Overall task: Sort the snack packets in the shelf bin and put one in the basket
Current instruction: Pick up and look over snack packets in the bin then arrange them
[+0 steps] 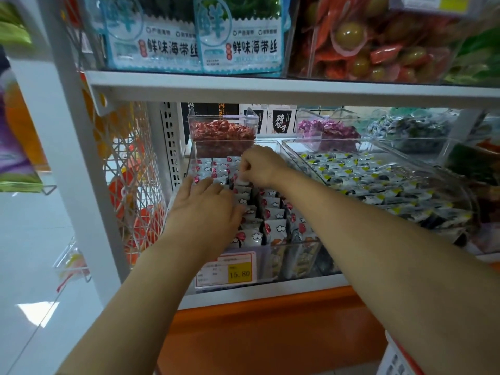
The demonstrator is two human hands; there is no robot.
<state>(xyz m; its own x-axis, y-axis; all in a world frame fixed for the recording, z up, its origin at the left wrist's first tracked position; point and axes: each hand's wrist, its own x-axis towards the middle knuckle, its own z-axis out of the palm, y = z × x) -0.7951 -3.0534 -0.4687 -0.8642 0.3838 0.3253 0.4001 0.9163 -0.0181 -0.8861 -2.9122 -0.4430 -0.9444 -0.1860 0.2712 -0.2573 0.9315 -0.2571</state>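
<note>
A clear shelf bin [295, 263] on the lower shelf holds rows of small white snack packets [273, 228] with red and cloud marks, standing on edge. My left hand [205, 204] lies flat on the packets at the bin's left side, fingers straight. Further back in the bin, my right hand [259, 166] has its fingers curled and pinches the top of one white packet [242, 182]. A white and red basket [397, 358] shows only as a corner at the bottom right.
A price tag [227, 270] reading 15.80 hangs on the bin's front. A second clear bin [378, 182] of yellow-marked packets stands to the right. A small bin of red sweets [221, 133] sits behind. The upper shelf [270, 85] hangs low overhead. A wire rack [130, 169] stands left.
</note>
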